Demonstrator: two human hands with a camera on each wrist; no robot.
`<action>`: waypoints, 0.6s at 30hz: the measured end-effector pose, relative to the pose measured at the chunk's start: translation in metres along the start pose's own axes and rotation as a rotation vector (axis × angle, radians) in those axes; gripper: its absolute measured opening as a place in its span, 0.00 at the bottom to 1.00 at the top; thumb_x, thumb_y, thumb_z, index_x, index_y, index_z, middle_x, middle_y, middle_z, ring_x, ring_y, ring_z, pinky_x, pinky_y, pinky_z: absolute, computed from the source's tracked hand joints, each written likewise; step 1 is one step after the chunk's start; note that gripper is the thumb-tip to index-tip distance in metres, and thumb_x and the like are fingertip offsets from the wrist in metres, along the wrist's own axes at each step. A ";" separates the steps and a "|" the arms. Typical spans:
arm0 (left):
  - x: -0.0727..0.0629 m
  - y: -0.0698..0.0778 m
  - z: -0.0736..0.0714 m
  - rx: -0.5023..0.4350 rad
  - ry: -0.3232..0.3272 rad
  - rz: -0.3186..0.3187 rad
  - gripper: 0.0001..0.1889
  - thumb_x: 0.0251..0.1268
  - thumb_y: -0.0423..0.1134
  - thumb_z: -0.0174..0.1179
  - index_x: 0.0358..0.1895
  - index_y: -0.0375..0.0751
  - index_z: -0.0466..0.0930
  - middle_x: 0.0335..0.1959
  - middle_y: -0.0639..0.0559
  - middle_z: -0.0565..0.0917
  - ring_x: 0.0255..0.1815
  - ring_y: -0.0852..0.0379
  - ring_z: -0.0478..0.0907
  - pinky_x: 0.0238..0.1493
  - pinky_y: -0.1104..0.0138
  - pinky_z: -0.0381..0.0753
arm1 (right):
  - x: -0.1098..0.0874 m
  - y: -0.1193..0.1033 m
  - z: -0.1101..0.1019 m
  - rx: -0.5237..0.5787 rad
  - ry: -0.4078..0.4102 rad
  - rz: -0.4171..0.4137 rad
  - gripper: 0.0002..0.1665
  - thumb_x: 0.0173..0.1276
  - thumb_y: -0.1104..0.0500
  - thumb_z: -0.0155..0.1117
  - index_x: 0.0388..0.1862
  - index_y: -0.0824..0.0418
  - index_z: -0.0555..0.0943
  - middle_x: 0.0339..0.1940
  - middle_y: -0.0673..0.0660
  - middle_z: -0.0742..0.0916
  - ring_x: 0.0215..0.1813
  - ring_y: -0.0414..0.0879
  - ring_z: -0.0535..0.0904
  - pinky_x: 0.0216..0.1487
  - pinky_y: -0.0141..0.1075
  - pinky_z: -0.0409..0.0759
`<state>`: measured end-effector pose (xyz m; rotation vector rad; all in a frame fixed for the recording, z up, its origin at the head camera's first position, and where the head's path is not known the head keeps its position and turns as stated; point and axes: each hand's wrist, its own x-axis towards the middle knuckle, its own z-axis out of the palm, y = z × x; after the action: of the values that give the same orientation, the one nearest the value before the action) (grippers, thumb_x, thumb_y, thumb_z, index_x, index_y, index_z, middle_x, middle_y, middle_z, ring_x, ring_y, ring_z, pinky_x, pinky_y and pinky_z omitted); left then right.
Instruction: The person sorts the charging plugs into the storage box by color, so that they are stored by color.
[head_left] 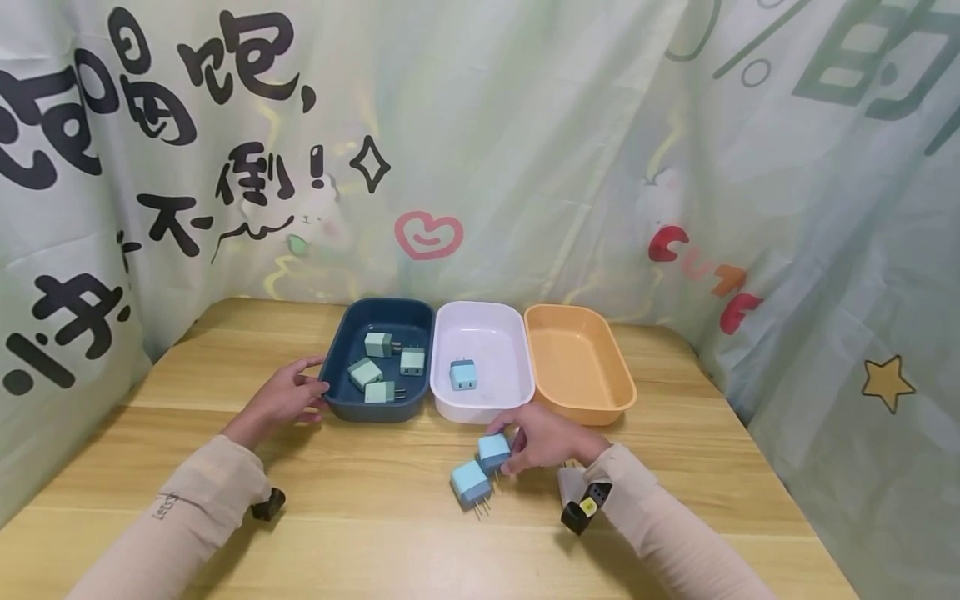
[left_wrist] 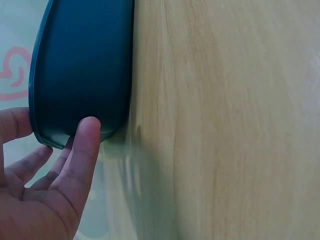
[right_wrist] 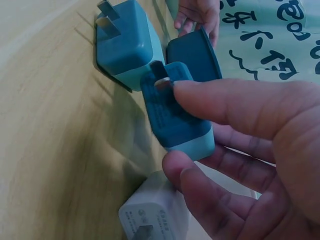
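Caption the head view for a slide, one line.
Right hand pinches a blue charger in front of the white tray; left hand touches the navy tray.

“CUTE” — on the curtain [head_left: 525,150], with “喝饱” and “不倒!”

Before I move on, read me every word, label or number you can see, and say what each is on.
"喝饱," on the fabric backdrop, in black.
"不倒!" on the backdrop, below that.
"CUTE" on the backdrop, right side.
"%的" on the backdrop, upper right, green, cut off at the top.
Far-left black characters: folded or cut off, unclear.
White charger, held blue charger: print too blurred.
Left sleeve: lettering too small.
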<state>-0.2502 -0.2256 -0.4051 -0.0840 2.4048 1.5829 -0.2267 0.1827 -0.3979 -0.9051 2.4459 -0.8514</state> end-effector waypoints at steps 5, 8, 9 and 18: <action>0.000 -0.001 0.000 -0.008 -0.003 0.004 0.33 0.74 0.35 0.50 0.77 0.40 0.47 0.62 0.28 0.67 0.45 0.45 0.79 0.42 0.59 0.84 | -0.003 -0.001 -0.002 0.041 0.019 -0.008 0.26 0.53 0.62 0.77 0.52 0.58 0.81 0.39 0.47 0.84 0.30 0.41 0.81 0.27 0.36 0.81; 0.001 -0.002 0.000 -0.012 -0.005 0.006 0.33 0.74 0.35 0.50 0.77 0.39 0.47 0.61 0.28 0.67 0.44 0.46 0.79 0.42 0.59 0.84 | -0.004 -0.001 -0.003 0.056 0.040 -0.016 0.26 0.53 0.62 0.77 0.52 0.60 0.81 0.38 0.49 0.84 0.30 0.43 0.81 0.28 0.36 0.81; 0.002 -0.003 0.000 -0.013 -0.005 0.006 0.33 0.74 0.35 0.50 0.77 0.39 0.47 0.61 0.28 0.68 0.44 0.46 0.79 0.41 0.59 0.84 | -0.004 -0.001 -0.003 0.061 0.046 -0.017 0.26 0.53 0.61 0.77 0.53 0.60 0.81 0.38 0.50 0.84 0.31 0.43 0.81 0.28 0.36 0.81; 0.002 -0.003 0.000 -0.018 -0.002 0.002 0.32 0.74 0.35 0.49 0.77 0.40 0.47 0.60 0.29 0.68 0.43 0.47 0.79 0.41 0.59 0.84 | -0.007 0.001 -0.007 0.093 0.069 -0.012 0.27 0.53 0.62 0.78 0.52 0.62 0.80 0.41 0.52 0.83 0.31 0.43 0.81 0.30 0.36 0.81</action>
<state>-0.2517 -0.2266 -0.4080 -0.0828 2.3903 1.6052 -0.2261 0.1909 -0.3918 -0.8710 2.4390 -1.0072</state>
